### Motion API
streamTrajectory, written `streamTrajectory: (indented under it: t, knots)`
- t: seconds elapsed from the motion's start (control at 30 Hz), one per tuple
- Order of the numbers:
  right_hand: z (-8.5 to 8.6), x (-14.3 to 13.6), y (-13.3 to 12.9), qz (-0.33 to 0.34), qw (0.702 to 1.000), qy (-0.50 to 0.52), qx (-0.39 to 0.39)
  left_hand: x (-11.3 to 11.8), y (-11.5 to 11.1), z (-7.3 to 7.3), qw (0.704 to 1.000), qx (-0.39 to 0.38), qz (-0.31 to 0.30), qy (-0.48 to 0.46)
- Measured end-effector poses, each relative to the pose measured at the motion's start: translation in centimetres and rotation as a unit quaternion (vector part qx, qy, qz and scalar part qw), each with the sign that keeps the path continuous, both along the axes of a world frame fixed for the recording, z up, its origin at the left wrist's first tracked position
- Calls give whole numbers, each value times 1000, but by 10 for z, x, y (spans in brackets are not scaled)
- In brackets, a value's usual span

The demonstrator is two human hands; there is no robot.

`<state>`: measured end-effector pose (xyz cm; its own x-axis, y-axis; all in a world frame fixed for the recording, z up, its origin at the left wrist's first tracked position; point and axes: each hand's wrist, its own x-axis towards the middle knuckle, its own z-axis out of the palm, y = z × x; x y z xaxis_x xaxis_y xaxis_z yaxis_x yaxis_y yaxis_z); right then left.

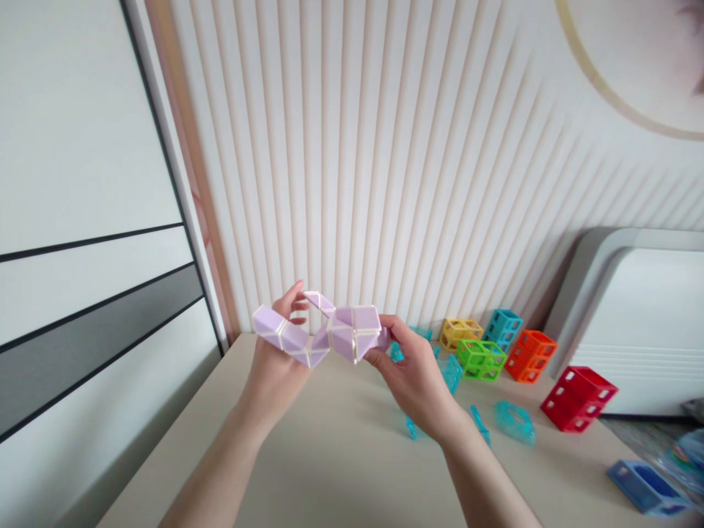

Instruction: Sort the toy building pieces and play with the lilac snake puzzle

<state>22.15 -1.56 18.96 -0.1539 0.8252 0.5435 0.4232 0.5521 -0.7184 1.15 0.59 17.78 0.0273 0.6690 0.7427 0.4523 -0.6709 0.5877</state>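
A lilac twist-puzzle snake [352, 337] with white edges is held up above the table, bent into a curved, looped shape. My right hand [415, 374] pinches its right end between thumb and fingers. My left hand [275, 359] is behind the left part of the snake, whose segments cross in front of it and hide some of it. The left fingertips show beyond the segments, apart and slightly curled, not closed on the puzzle. Whether the snake rests on this hand or loops around it, I cannot tell.
On the table [330, 455], to the right, stand block frames: yellow [459, 334], green [481, 359], blue [503, 328], orange [531, 356] and red [578, 398]. Translucent teal pieces [514, 422] lie near my right hand. A blue box [649, 488] sits at the right edge. A ribbed wall [341, 147] rises behind.
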Motion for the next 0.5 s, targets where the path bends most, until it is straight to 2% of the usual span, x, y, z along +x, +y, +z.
streamTrajectory:
  t: [0.1, 0.2, 0.37, 0.43, 0.5]
  knots:
    - [-9, -3, 4, 19, 998, -29, 49, 5, 0, -1, 981, -141, -129, -45]
    - [-13, -5, 5, 61, 992, -59, 95, 13, -1, 1, 958, -186, -210, -66]
    - [-11, -8, 1, 70, 991, -53, 102, 18, 4, -1, 934, -228, -232, -145]
    - [-10, -10, 0, 61, 994, -14, 90, 15, 5, 0, 943, -217, -221, -122]
    - [-9, -11, 1, 55, 995, 56, 62, 12, 2, 4, 963, -174, -189, -79]
